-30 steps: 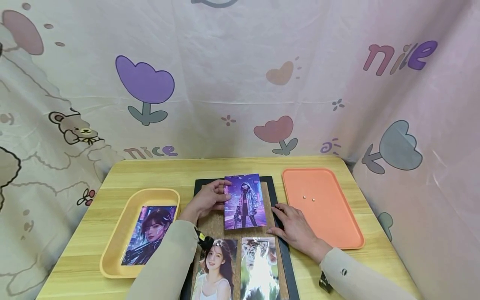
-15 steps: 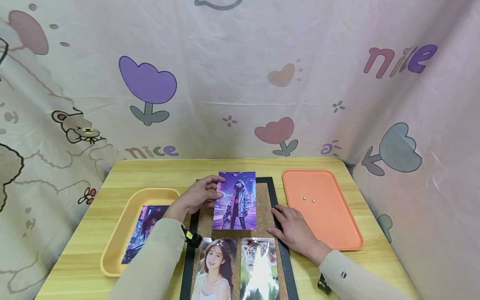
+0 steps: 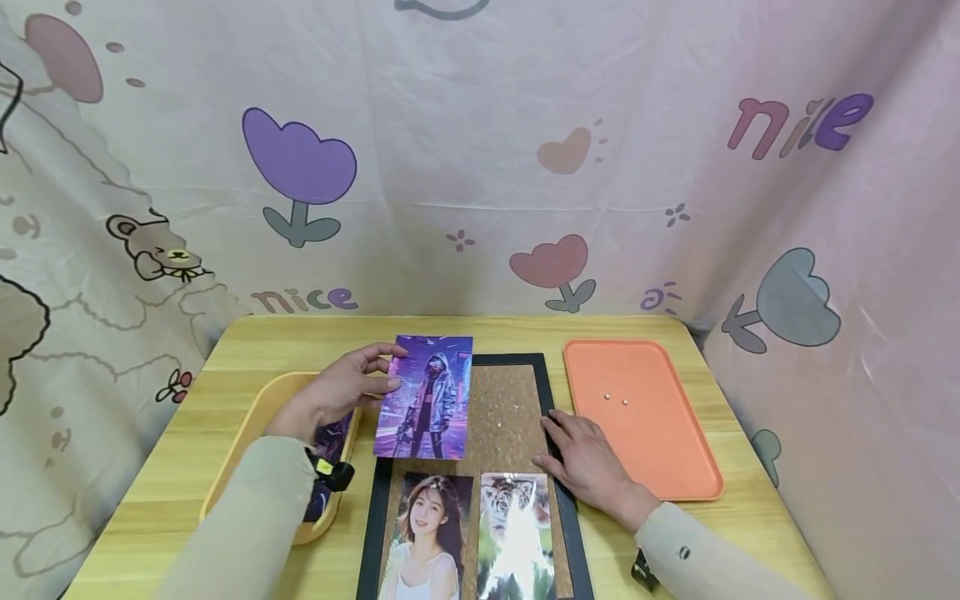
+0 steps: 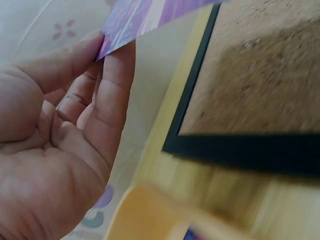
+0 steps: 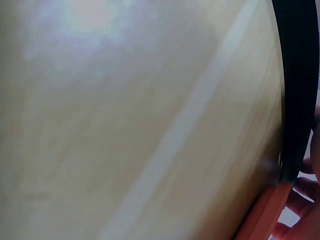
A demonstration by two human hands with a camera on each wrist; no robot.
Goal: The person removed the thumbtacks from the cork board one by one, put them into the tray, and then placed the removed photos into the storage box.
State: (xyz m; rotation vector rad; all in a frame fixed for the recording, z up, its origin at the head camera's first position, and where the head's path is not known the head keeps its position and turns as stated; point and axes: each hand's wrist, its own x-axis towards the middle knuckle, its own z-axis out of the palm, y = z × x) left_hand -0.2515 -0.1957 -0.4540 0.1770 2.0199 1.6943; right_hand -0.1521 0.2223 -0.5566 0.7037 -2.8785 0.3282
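My left hand (image 3: pixel 341 387) pinches the left edge of a purple photo card (image 3: pixel 427 400) showing a hooded figure. In the left wrist view the card (image 4: pixel 145 20) sits between thumb and fingers, raised above the table. It hides the upper left corner of a black-framed cork board (image 3: pixel 510 408) in the head view. My right hand (image 3: pixel 592 467) rests on the board's right frame edge, with its thumb towards the cork. On the lower board lie a portrait photo (image 3: pixel 425 542) and a glare-covered tiger photo (image 3: pixel 498 504), side by side.
A yellow tray (image 3: pixel 258 417) at the left holds another purple card (image 3: pixel 333 437), partly hidden by my left arm. An orange tray (image 3: pixel 652 450) on the right carries two tiny shiny round pieces (image 3: pixel 625 402). A patterned curtain (image 3: pixel 450 167) hangs behind the table.
My left hand has carried the purple card leftward from over the cork to the board's upper left corner, uncovering more cork. The right hand stays at the frame.
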